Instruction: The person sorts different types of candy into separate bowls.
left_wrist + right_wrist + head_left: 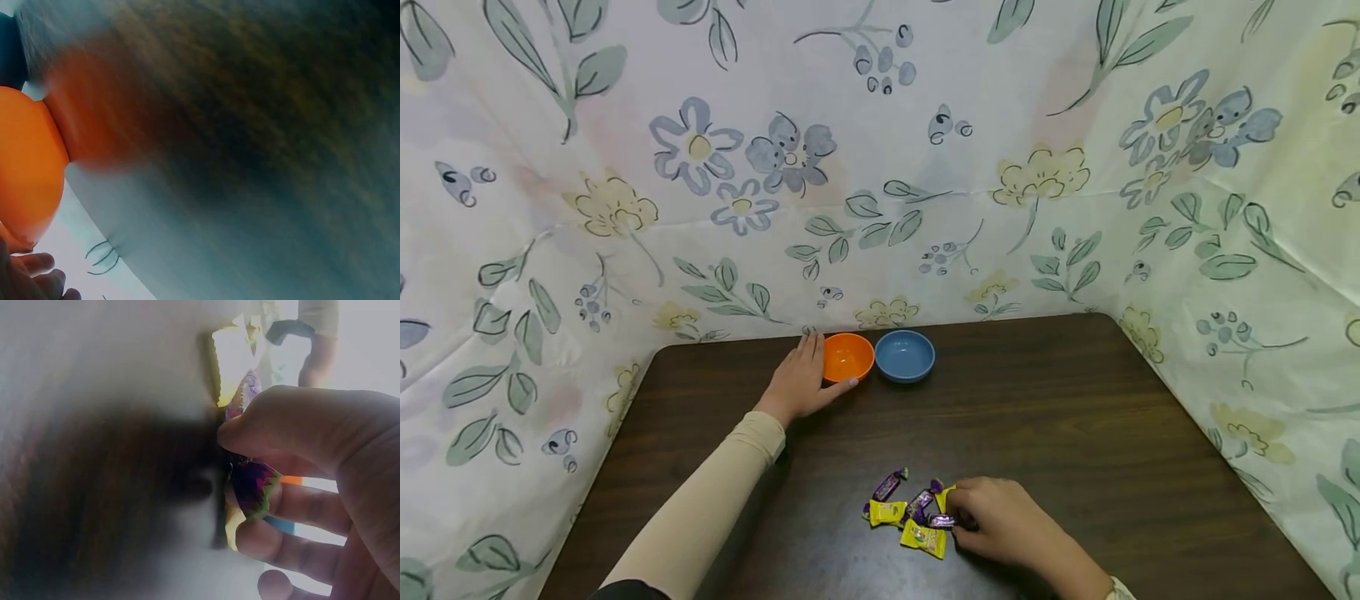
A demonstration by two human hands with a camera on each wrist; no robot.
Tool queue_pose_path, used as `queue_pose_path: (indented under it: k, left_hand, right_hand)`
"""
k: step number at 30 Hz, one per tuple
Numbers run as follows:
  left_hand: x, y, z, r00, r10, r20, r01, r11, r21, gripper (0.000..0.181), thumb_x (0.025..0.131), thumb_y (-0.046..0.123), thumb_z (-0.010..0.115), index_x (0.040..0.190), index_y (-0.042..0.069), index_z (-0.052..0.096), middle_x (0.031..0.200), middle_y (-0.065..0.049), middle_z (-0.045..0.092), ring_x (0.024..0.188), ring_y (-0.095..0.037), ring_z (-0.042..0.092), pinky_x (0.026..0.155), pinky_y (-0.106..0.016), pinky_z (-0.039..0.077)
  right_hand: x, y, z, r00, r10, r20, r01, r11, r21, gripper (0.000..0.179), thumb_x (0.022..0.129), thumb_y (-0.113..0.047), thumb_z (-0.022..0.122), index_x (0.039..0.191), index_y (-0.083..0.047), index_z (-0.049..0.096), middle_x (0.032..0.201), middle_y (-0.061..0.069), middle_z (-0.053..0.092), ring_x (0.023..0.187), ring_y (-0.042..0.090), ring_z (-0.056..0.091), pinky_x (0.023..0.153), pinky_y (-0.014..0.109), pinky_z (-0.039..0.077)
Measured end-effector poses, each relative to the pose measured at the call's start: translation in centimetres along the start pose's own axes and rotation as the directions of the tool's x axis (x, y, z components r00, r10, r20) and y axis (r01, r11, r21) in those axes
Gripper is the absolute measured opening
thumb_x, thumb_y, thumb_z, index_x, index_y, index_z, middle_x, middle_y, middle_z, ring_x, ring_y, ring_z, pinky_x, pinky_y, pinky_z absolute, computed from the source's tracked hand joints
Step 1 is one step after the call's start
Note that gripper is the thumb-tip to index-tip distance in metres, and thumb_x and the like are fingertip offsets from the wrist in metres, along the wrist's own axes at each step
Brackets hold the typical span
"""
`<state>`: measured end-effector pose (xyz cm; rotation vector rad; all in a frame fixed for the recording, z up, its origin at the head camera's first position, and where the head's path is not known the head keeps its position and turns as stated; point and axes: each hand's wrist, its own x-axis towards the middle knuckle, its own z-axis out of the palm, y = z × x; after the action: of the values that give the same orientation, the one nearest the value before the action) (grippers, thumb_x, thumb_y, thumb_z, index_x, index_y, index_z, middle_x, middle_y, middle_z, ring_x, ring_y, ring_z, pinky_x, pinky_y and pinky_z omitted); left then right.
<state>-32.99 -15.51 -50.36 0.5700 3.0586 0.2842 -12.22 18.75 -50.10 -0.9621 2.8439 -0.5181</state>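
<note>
Right hand (1000, 521) had thumb and fingers pinched on a purple candy (942, 522), low in the candy pile on the table (1075, 417).
Wrapper end poked out between thumb and fingers in the right wrist view; a yellow candy (922, 539) lay just beside, so a clean pick called for gripping the hard middle, not the loose twist, and lifting straight up so neighbours didn't drag. Left hand (797, 385) lay against the orange bowl (848, 358), fingers straight, thumb along its near side, no grip; light pressure was enough, as the blue bowl (905, 356) sat right beside it.
</note>
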Motion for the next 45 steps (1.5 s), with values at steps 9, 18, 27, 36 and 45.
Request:
queue_pose_path:
  k: [9, 18, 27, 36, 45]
  left_hand:
    - [0.3, 0.2, 0.1, 1.0, -0.016, -0.004, 0.016, 1.0, -0.002, 0.119, 0.095, 0.087, 0.037, 0.168, -0.005, 0.017, 0.175, -0.025, 0.021, 0.163, -0.043, 0.024, 0.131, -0.056, 0.025]
    - [0.4, 0.4, -0.1, 1.0, -0.01, 0.0, 0.01, 1.0, -0.012, 0.115, 0.098, 0.083, 0.036, 0.167, -0.006, 0.015, 0.175, -0.025, 0.02, 0.163, -0.043, 0.024, 0.132, -0.054, 0.025]
    - [0.3, 0.2, 0.1, 1.0, 0.017, -0.012, -0.017, 1.0, 0.006, 0.107, 0.101, 0.076, 0.038, 0.167, -0.007, 0.018, 0.175, -0.026, 0.023, 0.162, -0.043, 0.024, 0.132, -0.054, 0.024]
    - [0.9, 0.7, 0.0, 1.0, 0.017, -0.024, -0.018, 0.999, -0.032, 0.104, 0.103, 0.071, 0.041, 0.166, -0.008, 0.019, 0.174, -0.027, 0.022, 0.163, -0.044, 0.023, 0.133, -0.055, 0.022]
    - [0.6, 1.1, 0.6, 1.0, 0.01, 0.01, -0.01, 1.0, 0.001, 0.104, 0.103, 0.072, 0.041, 0.166, -0.007, 0.018, 0.175, -0.026, 0.022, 0.163, -0.042, 0.023, 0.133, -0.052, 0.021]
  right_hand:
    - [0.0, 0.6, -1.0, 0.996, -0.027, -0.089, 0.023, 0.999, -0.04, 0.015, 0.086, -0.021, 0.084, 0.089, -0.025, 0.07, 0.079, -0.019, 0.058, 0.065, -0.007, 0.042, 0.055, 0.017, 0.04]
    - [0.8, 1.8, -2.3, 0.987, -0.011, -0.16, 0.014, 1.0, 0.014, 0.014, 0.087, -0.021, 0.084, 0.092, -0.027, 0.072, 0.08, -0.017, 0.06, 0.065, -0.008, 0.043, 0.054, 0.017, 0.04]
    - [2.9, 2.3, -3.2, 0.98, 0.018, -0.197, -0.008, 0.999, 0.05, 0.014, 0.088, -0.021, 0.084, 0.091, -0.026, 0.071, 0.082, -0.014, 0.062, 0.065, -0.005, 0.046, 0.054, 0.018, 0.041]
    - [5.9, 3.7, -4.2, 0.957, 0.102, -0.272, -0.059, 0.985, 0.163, 0.014, 0.09, -0.021, 0.084, 0.101, -0.023, 0.077, 0.087, -0.013, 0.068, 0.072, -0.001, 0.056, 0.061, 0.021, 0.05]
    - [10.0, 4.2, -3.9, 0.932, 0.215, -0.291, -0.069, 0.895, 0.44, 0.006, 0.092, -0.018, 0.082, 0.096, -0.019, 0.078, 0.083, -0.006, 0.068, 0.067, 0.008, 0.058, 0.06, 0.025, 0.051]
